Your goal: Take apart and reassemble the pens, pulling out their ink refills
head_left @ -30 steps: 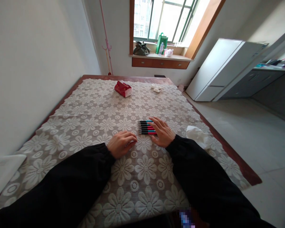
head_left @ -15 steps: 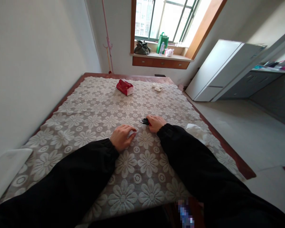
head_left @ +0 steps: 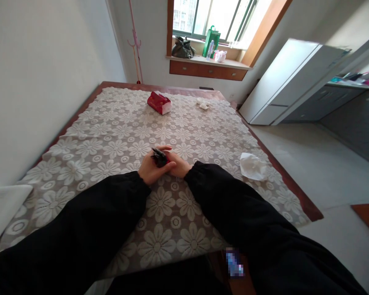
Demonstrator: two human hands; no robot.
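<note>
A bundle of pens (head_left: 159,157) with black tips and red and blue barrels is gathered between both my hands, just above the table (head_left: 117,135) with its white floral lace cloth. My left hand (head_left: 150,170) wraps around the bundle from the left. My right hand (head_left: 177,165) closes on it from the right, touching the left hand. Only the dark tips of the pens stick out; the barrels are hidden by my fingers. Both my arms wear black sleeves.
A red tissue pack (head_left: 159,103) lies at the far middle of the table, a small white wad (head_left: 202,105) to its right. A crumpled white tissue (head_left: 252,166) sits near the right edge. A white object (head_left: 1,205) lies at the near left corner.
My right hand swept the row of pens together, picked them up and carried them left. My left hand rose from the cloth and closed on the bundle too.
</note>
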